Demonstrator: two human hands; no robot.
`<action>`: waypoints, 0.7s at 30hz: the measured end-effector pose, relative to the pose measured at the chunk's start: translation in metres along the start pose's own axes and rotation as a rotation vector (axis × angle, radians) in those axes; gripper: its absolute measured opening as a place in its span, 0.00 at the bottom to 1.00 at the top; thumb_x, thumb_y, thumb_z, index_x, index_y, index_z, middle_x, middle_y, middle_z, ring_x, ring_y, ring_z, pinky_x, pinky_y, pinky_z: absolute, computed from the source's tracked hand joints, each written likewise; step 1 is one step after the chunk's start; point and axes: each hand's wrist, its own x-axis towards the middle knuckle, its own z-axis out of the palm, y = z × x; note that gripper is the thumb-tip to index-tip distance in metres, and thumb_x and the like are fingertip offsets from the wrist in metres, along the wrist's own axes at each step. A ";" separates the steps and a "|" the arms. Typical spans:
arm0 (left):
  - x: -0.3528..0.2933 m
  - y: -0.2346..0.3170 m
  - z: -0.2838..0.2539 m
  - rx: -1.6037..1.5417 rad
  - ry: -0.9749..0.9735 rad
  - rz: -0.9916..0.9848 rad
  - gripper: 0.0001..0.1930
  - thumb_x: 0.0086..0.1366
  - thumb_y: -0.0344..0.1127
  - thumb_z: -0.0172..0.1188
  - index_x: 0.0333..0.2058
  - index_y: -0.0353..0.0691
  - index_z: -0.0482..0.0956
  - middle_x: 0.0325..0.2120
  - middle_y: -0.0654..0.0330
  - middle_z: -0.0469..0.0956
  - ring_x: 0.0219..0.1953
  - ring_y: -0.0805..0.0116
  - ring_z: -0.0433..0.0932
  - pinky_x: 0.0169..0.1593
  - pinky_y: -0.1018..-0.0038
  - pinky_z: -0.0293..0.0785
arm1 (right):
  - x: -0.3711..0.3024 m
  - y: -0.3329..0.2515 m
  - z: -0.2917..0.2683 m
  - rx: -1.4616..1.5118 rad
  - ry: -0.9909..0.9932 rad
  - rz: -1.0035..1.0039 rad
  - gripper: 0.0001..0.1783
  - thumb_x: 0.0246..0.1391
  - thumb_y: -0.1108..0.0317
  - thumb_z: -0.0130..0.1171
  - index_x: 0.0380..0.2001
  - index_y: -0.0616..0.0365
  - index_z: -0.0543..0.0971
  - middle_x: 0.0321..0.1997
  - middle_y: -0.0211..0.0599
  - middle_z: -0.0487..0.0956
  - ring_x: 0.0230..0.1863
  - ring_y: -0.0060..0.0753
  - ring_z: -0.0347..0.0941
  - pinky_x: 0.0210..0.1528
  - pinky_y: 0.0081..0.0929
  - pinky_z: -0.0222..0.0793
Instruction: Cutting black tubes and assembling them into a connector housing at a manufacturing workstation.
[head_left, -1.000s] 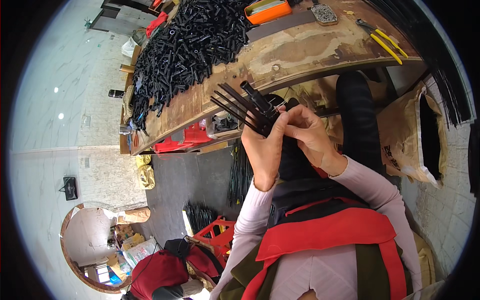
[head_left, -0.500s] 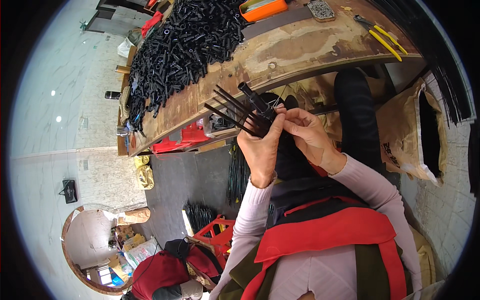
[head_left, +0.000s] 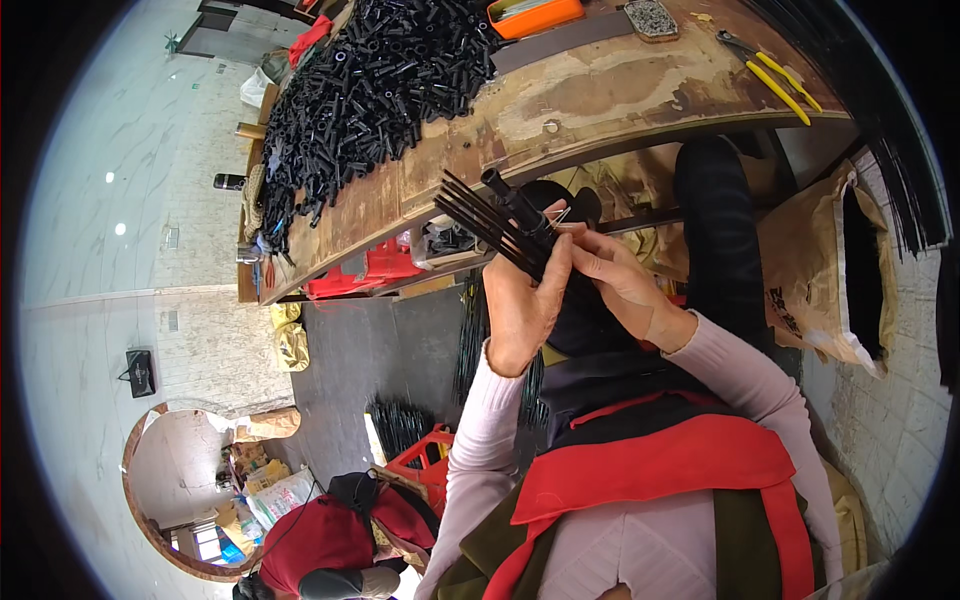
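Beyond my lap, near the front edge of the workbench, my left hand [head_left: 525, 312] is closed around a black tubular plastic piece [head_left: 515, 206] and several thin black rods [head_left: 478, 222]. The rods fan out to the upper left beside the tube, whose open end points up. My right hand [head_left: 622, 287] meets the left at the base of the tube, thumb and fingers pinched together. A thin, shiny wire [head_left: 563, 214] sticks up at its fingertips. Fingers hide where the rods meet the tube.
The wooden workbench [head_left: 590, 108] bears a heap of black tubular pieces [head_left: 370, 105], an orange tray [head_left: 535, 20] and yellow-handled pliers [head_left: 780, 85]. An open paper sack [head_left: 815, 265] stands at right. At lower left, a person in dark red [head_left: 320, 540] is beside a red plastic frame [head_left: 428, 460].
The rods in my left hand have drawn closer together and swung upward. More of the wire shows at my right fingertips. Both hands stay close together.
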 end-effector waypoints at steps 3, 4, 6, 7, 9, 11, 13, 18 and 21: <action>-0.001 -0.003 0.004 0.010 0.033 -0.028 0.09 0.68 0.24 0.52 0.42 0.24 0.78 0.43 0.49 0.81 0.45 0.68 0.79 0.51 0.72 0.74 | 0.004 -0.004 -0.008 0.024 -0.128 0.142 0.17 0.64 0.63 0.56 0.51 0.62 0.76 0.52 0.29 0.76 0.56 0.20 0.69 0.60 0.22 0.61; -0.001 -0.003 0.007 0.009 0.033 -0.028 0.09 0.68 0.24 0.52 0.42 0.24 0.78 0.43 0.49 0.81 0.45 0.68 0.79 0.51 0.72 0.74 | 0.005 -0.006 -0.009 0.034 -0.154 0.170 0.19 0.64 0.62 0.56 0.53 0.62 0.75 0.53 0.29 0.76 0.56 0.20 0.69 0.61 0.23 0.60; 0.001 -0.001 0.013 -0.071 0.080 -0.064 0.09 0.68 0.25 0.52 0.42 0.24 0.77 0.42 0.49 0.81 0.41 0.69 0.80 0.48 0.73 0.75 | 0.007 -0.009 -0.012 0.040 -0.177 0.196 0.21 0.64 0.61 0.56 0.55 0.62 0.74 0.54 0.29 0.76 0.57 0.21 0.69 0.61 0.23 0.60; 0.002 0.001 0.016 -0.078 0.078 -0.061 0.09 0.68 0.25 0.52 0.42 0.24 0.77 0.42 0.49 0.81 0.41 0.69 0.80 0.48 0.73 0.75 | 0.007 -0.010 -0.014 0.069 -0.172 0.206 0.21 0.64 0.61 0.55 0.55 0.63 0.74 0.54 0.29 0.76 0.57 0.21 0.69 0.61 0.23 0.60; 0.004 0.006 0.024 -0.067 0.101 -0.101 0.10 0.68 0.25 0.52 0.42 0.24 0.77 0.40 0.51 0.82 0.40 0.70 0.80 0.46 0.75 0.75 | 0.007 -0.013 -0.018 0.082 -0.155 0.207 0.20 0.64 0.61 0.54 0.54 0.63 0.74 0.54 0.29 0.76 0.57 0.21 0.69 0.62 0.22 0.60; 0.008 0.000 0.025 -0.029 0.092 -0.056 0.10 0.68 0.25 0.52 0.41 0.24 0.78 0.39 0.51 0.82 0.40 0.70 0.80 0.46 0.75 0.75 | 0.006 -0.016 -0.021 0.078 -0.176 0.173 0.19 0.65 0.63 0.53 0.54 0.62 0.75 0.54 0.29 0.76 0.57 0.21 0.69 0.62 0.22 0.59; 0.018 0.001 0.024 0.054 0.061 0.009 0.09 0.67 0.25 0.53 0.37 0.26 0.80 0.39 0.53 0.83 0.40 0.72 0.80 0.47 0.75 0.74 | 0.004 -0.014 -0.016 -0.034 -0.036 0.062 0.18 0.65 0.63 0.53 0.52 0.63 0.77 0.52 0.28 0.77 0.55 0.19 0.70 0.58 0.22 0.63; 0.046 -0.019 0.015 -0.179 -0.134 -0.068 0.09 0.69 0.25 0.49 0.36 0.29 0.78 0.36 0.53 0.82 0.42 0.66 0.80 0.51 0.71 0.72 | 0.001 -0.117 -0.051 -1.367 -0.008 -0.265 0.11 0.61 0.65 0.56 0.38 0.63 0.81 0.40 0.34 0.79 0.48 0.32 0.72 0.50 0.34 0.68; 0.043 -0.029 0.016 -0.354 -0.178 -0.138 0.06 0.70 0.25 0.48 0.38 0.31 0.73 0.31 0.55 0.80 0.37 0.67 0.79 0.49 0.70 0.73 | 0.019 -0.199 -0.097 -2.270 0.197 -0.880 0.19 0.51 0.60 0.63 0.43 0.62 0.79 0.42 0.43 0.76 0.48 0.49 0.69 0.51 0.41 0.65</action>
